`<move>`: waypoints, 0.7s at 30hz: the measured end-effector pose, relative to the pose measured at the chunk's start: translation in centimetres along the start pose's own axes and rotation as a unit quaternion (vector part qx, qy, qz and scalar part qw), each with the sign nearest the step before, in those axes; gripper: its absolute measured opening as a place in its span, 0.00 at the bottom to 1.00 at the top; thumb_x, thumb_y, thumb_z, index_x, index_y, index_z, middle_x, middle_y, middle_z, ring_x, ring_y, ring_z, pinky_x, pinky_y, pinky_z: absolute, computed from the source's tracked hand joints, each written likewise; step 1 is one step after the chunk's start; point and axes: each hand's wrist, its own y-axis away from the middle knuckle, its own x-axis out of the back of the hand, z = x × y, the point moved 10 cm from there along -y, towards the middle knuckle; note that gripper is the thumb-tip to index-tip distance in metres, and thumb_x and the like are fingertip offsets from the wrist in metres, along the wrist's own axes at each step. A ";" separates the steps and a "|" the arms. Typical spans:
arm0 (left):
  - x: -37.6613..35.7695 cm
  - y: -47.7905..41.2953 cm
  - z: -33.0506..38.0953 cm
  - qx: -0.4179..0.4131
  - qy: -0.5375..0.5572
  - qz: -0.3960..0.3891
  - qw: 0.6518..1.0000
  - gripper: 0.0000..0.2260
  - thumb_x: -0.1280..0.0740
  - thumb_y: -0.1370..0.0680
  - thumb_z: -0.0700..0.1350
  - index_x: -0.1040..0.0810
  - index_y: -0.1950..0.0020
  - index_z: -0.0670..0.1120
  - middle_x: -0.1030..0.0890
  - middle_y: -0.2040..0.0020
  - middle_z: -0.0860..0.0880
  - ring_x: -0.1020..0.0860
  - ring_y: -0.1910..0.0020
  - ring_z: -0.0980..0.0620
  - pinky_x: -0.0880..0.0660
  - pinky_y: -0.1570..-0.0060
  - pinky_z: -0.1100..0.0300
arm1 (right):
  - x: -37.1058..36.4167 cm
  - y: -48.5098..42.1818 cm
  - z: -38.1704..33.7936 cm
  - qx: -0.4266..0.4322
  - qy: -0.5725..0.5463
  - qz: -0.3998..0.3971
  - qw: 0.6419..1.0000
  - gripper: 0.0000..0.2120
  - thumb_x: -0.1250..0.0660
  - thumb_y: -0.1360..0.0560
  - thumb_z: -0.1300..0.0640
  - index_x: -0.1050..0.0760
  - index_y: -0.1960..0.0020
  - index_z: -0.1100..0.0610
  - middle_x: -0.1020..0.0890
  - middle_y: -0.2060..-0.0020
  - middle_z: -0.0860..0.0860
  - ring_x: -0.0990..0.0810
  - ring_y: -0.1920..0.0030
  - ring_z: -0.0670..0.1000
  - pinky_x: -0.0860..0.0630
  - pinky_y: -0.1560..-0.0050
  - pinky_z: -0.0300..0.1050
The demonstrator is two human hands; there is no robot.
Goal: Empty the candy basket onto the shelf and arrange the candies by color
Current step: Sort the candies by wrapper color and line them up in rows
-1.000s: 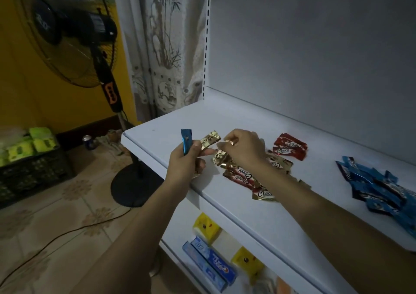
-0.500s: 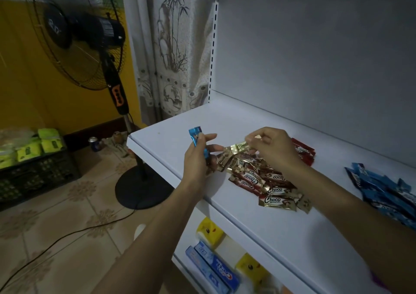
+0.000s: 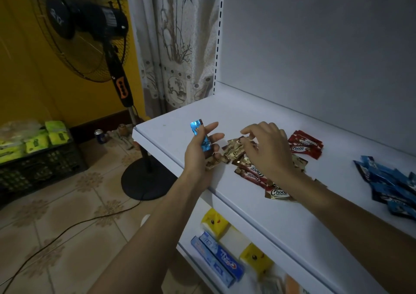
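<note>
Facing a white shelf point(image 3: 258, 215), with a fan point(image 3: 90, 34) at far left. Gripping a blue candy point(image 3: 201, 136) upright in the left hand point(image 3: 198, 158), just above the shelf's front edge, two fingers sticking out straight. Touching the gold candies point(image 3: 234, 152) mid-shelf with the right hand point(image 3: 267, 149), fingers bent down; unclear whether pinching any. Showing red candies point(image 3: 306, 145) just beyond, and a blue pile point(image 3: 391, 181) well apart at far right.

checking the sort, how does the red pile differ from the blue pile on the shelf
The red pile is small, beside the right hand; the blue pile is larger, far to the right. Red wrappers read Choco; the blue pile's print is too blurred to read. Both lie loose on the white shelf.
</note>
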 end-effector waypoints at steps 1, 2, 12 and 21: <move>-0.1 0.0 0.0 0.008 0.024 0.004 1.000 0.17 0.45 0.17 0.53 0.19 0.44 0.48 0.20 0.59 0.49 0.28 0.67 0.56 0.32 0.67 0.64 | 0.5 0.4 -1.0 0.035 -0.008 0.012 0.999 0.08 0.36 0.24 0.55 0.22 0.48 0.53 0.21 0.56 0.49 0.25 0.53 0.52 0.35 0.53 0.44; -0.5 0.0 0.1 0.016 0.049 0.004 0.999 0.17 0.45 0.17 0.53 0.20 0.43 0.48 0.19 0.59 0.49 0.28 0.67 0.56 0.32 0.68 0.65 | 0.8 0.9 -2.1 0.070 -0.010 0.013 0.997 0.08 0.36 0.25 0.54 0.21 0.49 0.53 0.21 0.57 0.48 0.25 0.54 0.51 0.36 0.54 0.43; -5.0 2.1 -0.7 0.086 0.134 -0.052 0.986 0.16 0.44 0.18 0.54 0.19 0.42 0.49 0.18 0.49 0.46 0.24 0.60 0.54 0.26 0.57 0.61 | 2.2 4.0 -5.8 0.234 0.049 -0.001 0.971 0.13 0.35 0.25 0.54 0.22 0.41 0.52 0.22 0.51 0.52 0.26 0.53 0.51 0.31 0.58 0.45; -2.4 1.7 0.9 -0.030 -0.043 -0.001 0.999 0.10 0.41 0.17 0.46 0.23 0.41 0.47 0.29 0.65 0.51 0.32 0.68 0.56 0.31 0.58 0.63 | 5.0 2.6 0.6 0.010 -0.013 0.061 0.998 0.08 0.35 0.24 0.54 0.19 0.50 0.55 0.20 0.59 0.48 0.23 0.56 0.51 0.38 0.53 0.45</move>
